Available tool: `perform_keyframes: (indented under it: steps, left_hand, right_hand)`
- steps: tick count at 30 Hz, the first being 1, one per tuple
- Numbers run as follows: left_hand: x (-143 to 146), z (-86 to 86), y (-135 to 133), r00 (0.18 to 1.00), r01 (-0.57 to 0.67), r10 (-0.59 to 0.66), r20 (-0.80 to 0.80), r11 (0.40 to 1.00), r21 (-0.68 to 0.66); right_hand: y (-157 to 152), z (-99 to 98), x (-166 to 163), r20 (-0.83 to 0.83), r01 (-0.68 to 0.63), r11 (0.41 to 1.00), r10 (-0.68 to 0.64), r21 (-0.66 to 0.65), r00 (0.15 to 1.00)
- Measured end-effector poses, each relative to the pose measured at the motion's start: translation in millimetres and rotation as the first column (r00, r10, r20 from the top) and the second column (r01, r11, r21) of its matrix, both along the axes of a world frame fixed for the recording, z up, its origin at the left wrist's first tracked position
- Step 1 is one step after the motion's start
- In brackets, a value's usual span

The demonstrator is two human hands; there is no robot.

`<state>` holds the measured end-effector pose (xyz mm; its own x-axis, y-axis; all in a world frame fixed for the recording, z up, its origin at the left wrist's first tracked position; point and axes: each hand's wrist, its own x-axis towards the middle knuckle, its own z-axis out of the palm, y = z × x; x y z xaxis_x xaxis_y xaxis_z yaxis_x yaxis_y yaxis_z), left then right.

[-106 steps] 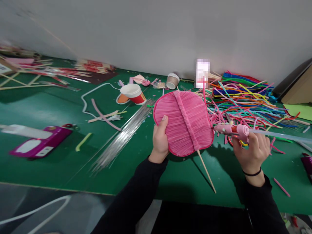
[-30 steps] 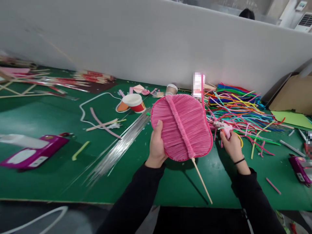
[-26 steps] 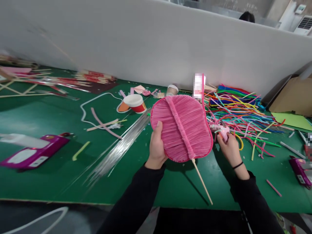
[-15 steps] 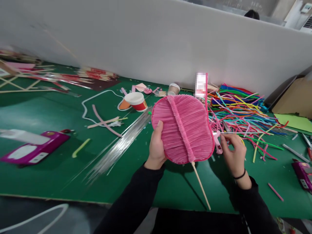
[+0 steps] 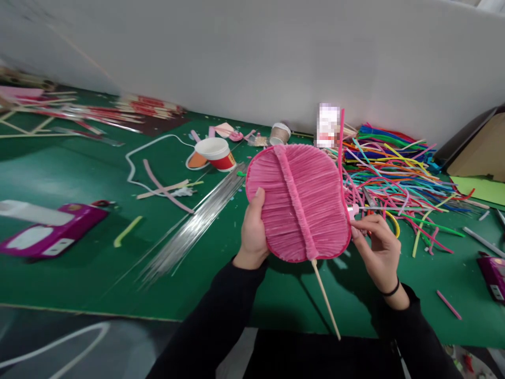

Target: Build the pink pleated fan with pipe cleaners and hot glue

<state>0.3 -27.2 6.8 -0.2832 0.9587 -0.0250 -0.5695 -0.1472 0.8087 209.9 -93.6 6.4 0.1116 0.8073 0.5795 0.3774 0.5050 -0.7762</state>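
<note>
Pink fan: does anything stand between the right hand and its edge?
Nothing visible does. The right hand reaches right to the edge of the pink fan. A pink strip stands up above the fingers, and part of a glue gun shows beside the edge, but neither lies in between.

0 legible txt: print on purple device [image 5: 57,229] & paper cup [image 5: 216,155] too sm./blurry.

Plain grey partition [image 5: 221,68] behind a long green tabletop [image 5: 79,279], grey floor [image 5: 138,342] below.
</note>
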Motion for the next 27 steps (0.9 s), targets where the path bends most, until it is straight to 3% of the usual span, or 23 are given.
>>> perform_keyframes:
  steps: [13,21,27]
  left_hand:
    - [0.3,-2.9,1.5,0.999,-0.026,0.027,0.031,0.999,-0.024]
    - [-2.0,-3.6,0.7,0.998,0.021,-0.02,0.052,1.0,-0.02]
    - [-1.8,-6.4,2.7,0.999,-0.028,0.029,0.017,0.999,-0.014]
  right_hand:
    - [1.4,0.8,0.0,0.026,-0.008,1.0,0.009,-0.02,1.0]
    - [0.7,-0.7,-0.7,0.009,-0.035,0.999,0.035,-0.02,0.999]
    - [1.2,-0.2,-1.3,-0.003,-0.045,0.998,0.045,-0.037,0.999]
